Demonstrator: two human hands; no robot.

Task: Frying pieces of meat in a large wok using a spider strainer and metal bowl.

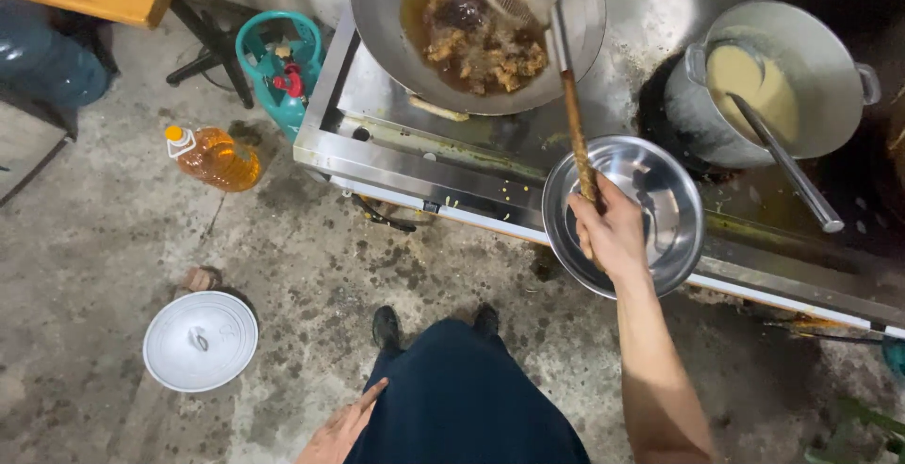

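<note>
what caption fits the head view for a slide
Right hand holds a long-handled strainer over a wok of frying food; left hand hangs free.

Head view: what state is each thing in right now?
Wok: holds oil and browned pieces.
Skimmer: gripped by right hand, basket over wok.
Steel bowl: empty.
Pot: uncovered, batter and ladle inside.
Oil bottle: capped, lying down.
Left hand: empty.
</note>
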